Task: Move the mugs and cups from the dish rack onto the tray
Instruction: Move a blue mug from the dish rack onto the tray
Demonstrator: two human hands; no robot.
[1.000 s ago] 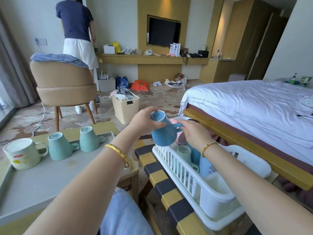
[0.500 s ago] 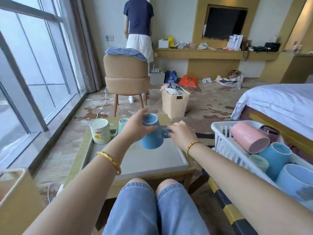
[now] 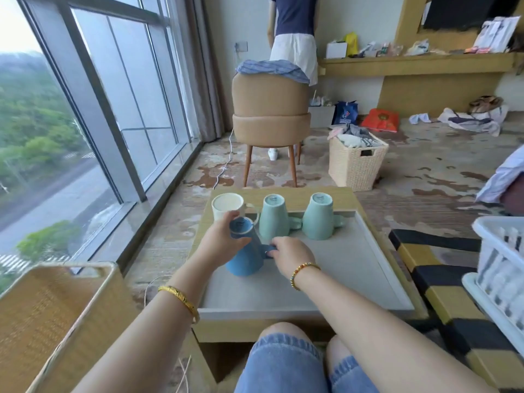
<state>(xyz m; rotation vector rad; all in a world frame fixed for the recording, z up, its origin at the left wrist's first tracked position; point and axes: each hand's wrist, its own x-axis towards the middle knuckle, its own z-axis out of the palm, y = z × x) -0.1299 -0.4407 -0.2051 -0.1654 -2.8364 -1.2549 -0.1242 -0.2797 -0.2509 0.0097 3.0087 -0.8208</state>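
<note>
The upturned blue mug [image 3: 244, 255] rests on the tray [image 3: 326, 282]. Left hand [image 3: 219, 241] fingers grasp its base; right hand [image 3: 292, 255] fingers pinch its handle.

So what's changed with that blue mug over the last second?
Both hands carried the blue mug from above the dish rack over to the tray, upside down, in front of the white mug. The left hand still grips its base, the right hand its handle. The two green mugs stayed put.
</note>
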